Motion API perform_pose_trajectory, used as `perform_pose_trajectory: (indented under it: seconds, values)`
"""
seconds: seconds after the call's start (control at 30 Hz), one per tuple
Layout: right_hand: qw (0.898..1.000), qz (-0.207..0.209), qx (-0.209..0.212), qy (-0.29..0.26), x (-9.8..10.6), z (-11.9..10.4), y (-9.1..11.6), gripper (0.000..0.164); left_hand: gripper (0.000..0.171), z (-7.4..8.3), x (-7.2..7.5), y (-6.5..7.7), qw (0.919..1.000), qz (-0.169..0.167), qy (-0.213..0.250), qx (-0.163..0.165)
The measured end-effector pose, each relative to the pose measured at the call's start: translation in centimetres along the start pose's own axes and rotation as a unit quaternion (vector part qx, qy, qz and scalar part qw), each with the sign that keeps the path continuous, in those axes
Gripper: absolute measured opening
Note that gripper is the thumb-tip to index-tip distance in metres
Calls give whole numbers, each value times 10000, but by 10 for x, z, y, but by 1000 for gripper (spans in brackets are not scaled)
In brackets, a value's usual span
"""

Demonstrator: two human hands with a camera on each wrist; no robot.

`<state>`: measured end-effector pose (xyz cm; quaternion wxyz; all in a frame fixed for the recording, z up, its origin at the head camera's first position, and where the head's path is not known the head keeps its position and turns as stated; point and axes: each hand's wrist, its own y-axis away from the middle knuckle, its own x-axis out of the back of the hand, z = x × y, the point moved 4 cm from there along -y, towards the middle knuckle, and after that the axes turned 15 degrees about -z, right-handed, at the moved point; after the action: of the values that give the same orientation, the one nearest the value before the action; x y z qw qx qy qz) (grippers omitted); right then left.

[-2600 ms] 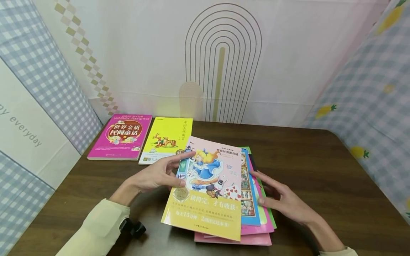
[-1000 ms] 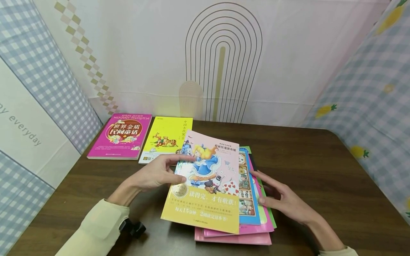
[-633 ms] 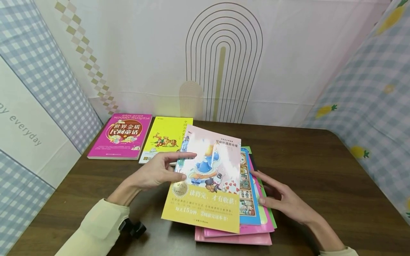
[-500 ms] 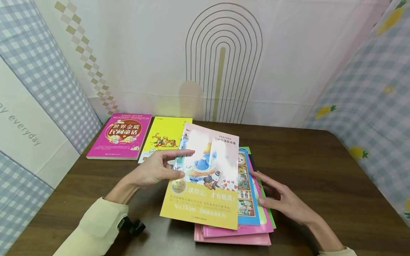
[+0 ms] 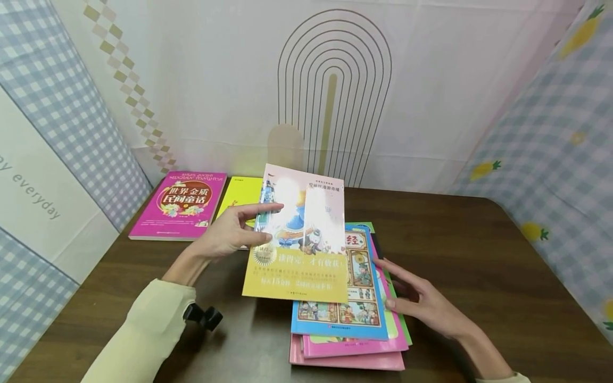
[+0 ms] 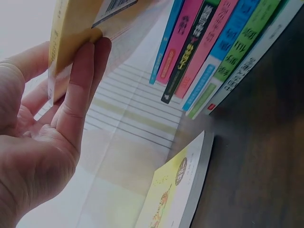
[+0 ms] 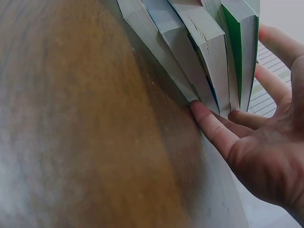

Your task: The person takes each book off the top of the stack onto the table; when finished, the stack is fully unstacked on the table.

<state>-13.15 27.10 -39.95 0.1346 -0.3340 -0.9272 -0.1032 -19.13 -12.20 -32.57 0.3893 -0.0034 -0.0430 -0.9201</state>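
Note:
My left hand (image 5: 225,231) pinches a storybook (image 5: 294,276) with a pink and yellow cover by its left edge, thumb on top and some fingers beneath. The storybook is raised and tilted, overlapping the stack of books in the head view. In the left wrist view the underside of the storybook (image 6: 76,33) shows a barcode. A blue comic-panel book (image 5: 340,319) tops the stack, above pink and green ones. My right hand (image 5: 426,303) touches the stack's right side with extended fingers. The right wrist view shows its fingertips along the page edges of the stacked books (image 7: 209,57).
At the back left of the dark wooden table (image 5: 460,239) lie a magenta book (image 5: 172,218) and a yellow book (image 5: 241,186), side by side. The storybook and left hand partly cover the yellow one. A patterned cloth (image 5: 210,80) hangs behind the table.
My left hand has lifted the storybook up and away, slightly leftward, off the stack, uncovering more of the blue book. My right hand has stayed at the stack's side.

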Motion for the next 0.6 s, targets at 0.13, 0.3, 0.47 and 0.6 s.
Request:
perform_pose_trajectory:
  seconds: [0.13, 0.3, 0.47, 0.6]
  values:
    - [9998, -53, -45, -179, 0, 2, 0, 66, 70, 1, 7, -9, 9998, 179, -88, 87]
    - [9995, -56, -105, -280, -1, 3, 0, 66, 69, 2, 16, -19, 9995, 254, -158, 70]
    - [9998, 14, -35, -218, -4, -2, -1, 63, 69, 2, 24, -26, 9994, 319, -129, -29]
    - [9990, 240, -217, 313, -8, -7, -2, 62, 69, 0, 29, -29, 9992, 400, -57, -54]
